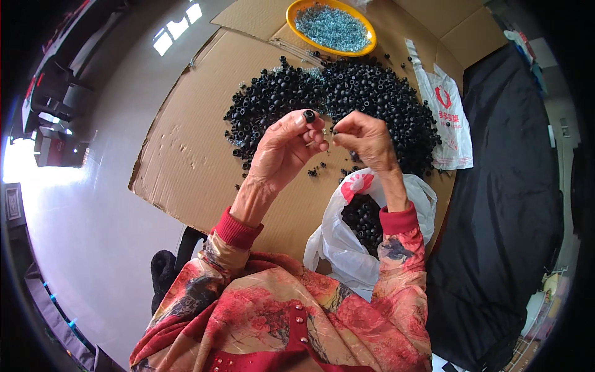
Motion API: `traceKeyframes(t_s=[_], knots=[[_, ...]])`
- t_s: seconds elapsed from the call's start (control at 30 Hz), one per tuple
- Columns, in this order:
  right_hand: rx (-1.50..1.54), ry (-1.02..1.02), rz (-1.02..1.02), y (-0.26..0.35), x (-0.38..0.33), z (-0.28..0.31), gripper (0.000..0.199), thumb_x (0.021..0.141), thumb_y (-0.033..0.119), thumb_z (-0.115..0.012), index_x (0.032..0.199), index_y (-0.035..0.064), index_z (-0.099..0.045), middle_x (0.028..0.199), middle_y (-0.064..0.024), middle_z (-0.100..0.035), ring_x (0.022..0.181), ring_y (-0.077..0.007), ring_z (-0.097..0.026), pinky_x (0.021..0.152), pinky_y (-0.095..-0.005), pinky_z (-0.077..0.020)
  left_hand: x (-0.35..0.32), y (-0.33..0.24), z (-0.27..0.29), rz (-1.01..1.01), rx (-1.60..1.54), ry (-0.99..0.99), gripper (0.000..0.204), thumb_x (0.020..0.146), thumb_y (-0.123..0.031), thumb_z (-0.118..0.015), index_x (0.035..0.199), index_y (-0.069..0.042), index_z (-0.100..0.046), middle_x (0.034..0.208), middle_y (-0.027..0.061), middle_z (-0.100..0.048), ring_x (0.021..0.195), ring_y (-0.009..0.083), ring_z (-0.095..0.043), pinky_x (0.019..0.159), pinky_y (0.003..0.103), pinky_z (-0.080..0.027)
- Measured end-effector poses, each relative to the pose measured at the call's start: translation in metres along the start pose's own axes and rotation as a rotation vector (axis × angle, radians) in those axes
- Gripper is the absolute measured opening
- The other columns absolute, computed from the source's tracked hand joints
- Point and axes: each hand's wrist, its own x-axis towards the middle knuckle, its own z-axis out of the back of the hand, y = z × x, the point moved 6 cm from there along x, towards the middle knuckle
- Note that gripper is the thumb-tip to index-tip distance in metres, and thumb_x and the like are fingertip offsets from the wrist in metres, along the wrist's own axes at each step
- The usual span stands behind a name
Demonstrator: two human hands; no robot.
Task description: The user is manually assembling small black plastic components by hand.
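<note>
A: Nearest us, over the cardboard's (192,124) near edge, a thin, crinkled white plastic bag (331,245) gapes open, loose black beads (359,220) glinting inside!

B: And the right forearm (396,189) crosses it, hiding part of its mouth. Further in, the right hand (372,139) curls, thumb against fingertips; whether it grips anything, I can't tell.

A: The left hand (277,149), though, has one: palm toward its partner, thumb and forefinger pinching a glossy ring-shaped bead (309,116) above the cardboard's middle.

B: Just beyond, a pebbly black heap (378,99), matt and shiny, clear bits (315,75) among it, sprawling to the right edge, where a flat printed bag (458,149) lies.

A: And toward the far edge, a smooth yellow bowl (347,53) of glassy blue-grey beads (331,28)!
</note>
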Motion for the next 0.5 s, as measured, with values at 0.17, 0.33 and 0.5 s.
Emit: traceKeyframes(t_s=[0.17,0.33,0.5], knots=[[0.027,-0.032,0.123,0.062,0.002,-0.002,0.011,0.072,-0.004,-0.066,0.078,0.0025,-0.060,0.073,-0.0006,-0.063,0.070,-0.0063,-0.060,0.063,-0.0204,-0.0487,-0.006,-0.002,-0.008,-0.021,0.038,0.017,0.019,0.087,-0.016,-0.056,0.098,0.000,-0.058,0.093,0.0097,-0.062,0.079,0.0151,-0.059,0.075,0.034,-0.050],[-0.099,-0.055,0.260,0.082,0.000,-0.004,0.012,0.070,-0.005,-0.066,0.078,0.0028,-0.060,0.073,-0.0015,-0.062,0.070,-0.0069,-0.059,0.064,-0.0216,-0.0484,-0.008,-0.004,-0.016,-0.056,0.147,0.006,0.021,0.087,-0.014,-0.056,0.102,0.001,-0.058,0.098,0.0113,-0.063,0.088,0.0169,-0.060,0.080,0.033,-0.049],[-0.265,-0.040,0.341,0.099,-0.002,-0.009,0.014,0.068,-0.006,-0.066,0.079,0.0021,-0.060,0.072,-0.0029,-0.060,0.065,-0.0091,-0.059,0.060,-0.0232,-0.0484,-0.009,-0.004,-0.016,-0.047,0.166,0.021,0.021,0.087,-0.013,-0.057,0.102,0.002,-0.059,0.097,0.0114,-0.063,0.090,0.0177,-0.061,0.082,0.033,-0.049]])
